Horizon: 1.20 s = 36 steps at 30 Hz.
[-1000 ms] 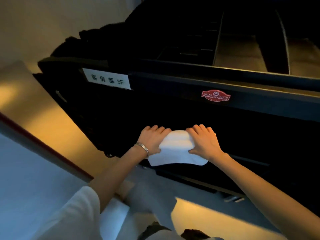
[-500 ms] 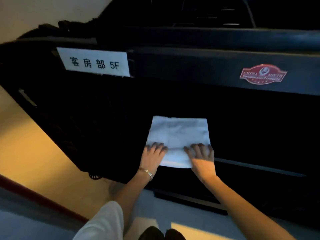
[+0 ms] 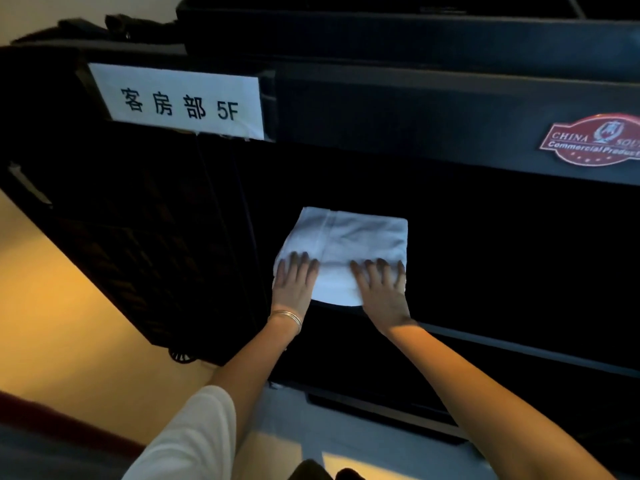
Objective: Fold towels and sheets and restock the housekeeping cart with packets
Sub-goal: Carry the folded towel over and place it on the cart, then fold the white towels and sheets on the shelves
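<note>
A folded white towel (image 3: 353,237) lies flat inside the dark shelf opening of the black housekeeping cart (image 3: 381,105). My left hand (image 3: 294,285) rests flat on the towel's near left corner, fingers straight, a thin bracelet on the wrist. My right hand (image 3: 382,289) presses flat on the near right part of the towel, fingers spread. The towel's near edge hangs slightly over the shelf lip between my hands.
A white paper label (image 3: 180,102) with "5F" is stuck on the cart's upper left. A red oval badge (image 3: 595,140) sits at the upper right. A small caster wheel (image 3: 181,356) shows under the cart's left corner. Warm-lit floor (image 3: 52,306) lies to the left.
Both hands carried the towel forward from the cart's edge into the shelf and laid it flat. My fingers went from curled round it to straight on top. The camera moved closer.
</note>
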### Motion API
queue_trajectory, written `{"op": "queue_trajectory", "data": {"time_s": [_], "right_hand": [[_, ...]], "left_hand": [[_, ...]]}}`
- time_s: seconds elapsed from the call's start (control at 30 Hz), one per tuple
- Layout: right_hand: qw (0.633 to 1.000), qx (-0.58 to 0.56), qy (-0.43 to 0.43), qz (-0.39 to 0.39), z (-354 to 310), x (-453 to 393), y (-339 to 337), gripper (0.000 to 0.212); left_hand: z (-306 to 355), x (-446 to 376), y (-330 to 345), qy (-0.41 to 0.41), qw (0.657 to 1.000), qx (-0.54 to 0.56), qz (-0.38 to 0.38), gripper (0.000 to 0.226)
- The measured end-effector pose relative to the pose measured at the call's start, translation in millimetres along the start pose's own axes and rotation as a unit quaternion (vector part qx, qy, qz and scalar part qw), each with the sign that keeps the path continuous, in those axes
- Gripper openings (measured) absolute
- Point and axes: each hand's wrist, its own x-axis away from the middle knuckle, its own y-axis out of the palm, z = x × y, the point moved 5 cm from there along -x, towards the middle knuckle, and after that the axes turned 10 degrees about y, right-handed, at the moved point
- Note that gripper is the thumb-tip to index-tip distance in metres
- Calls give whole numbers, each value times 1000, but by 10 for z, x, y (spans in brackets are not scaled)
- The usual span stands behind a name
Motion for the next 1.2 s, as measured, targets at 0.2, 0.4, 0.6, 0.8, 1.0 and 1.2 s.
{"op": "queue_trajectory", "data": {"time_s": [0.2,0.4,0.6,0.8,1.0,1.2], "right_hand": [[999,0,-19,-27,-141,-315,-13,92],[988,-105,-55,-96,51,-145,-306,89],[968,-167,-38,-184,569,398,-980,76],[977,-142,6,-162,832,780,-1631,73],[969,-165,96,-158,1104,1307,-1734,60],[925,-160,257,-229,1555,2074,-1664,60]], "left_hand": [[-179,-212,40,-1,999,8,49,62],[-76,27,-226,-49,989,125,-64,82],[40,381,-1094,75,979,143,-128,68],[189,452,-1842,201,963,114,-137,55],[776,458,-2095,325,930,109,-135,59],[1330,498,-2253,451,878,96,-129,56]]}}
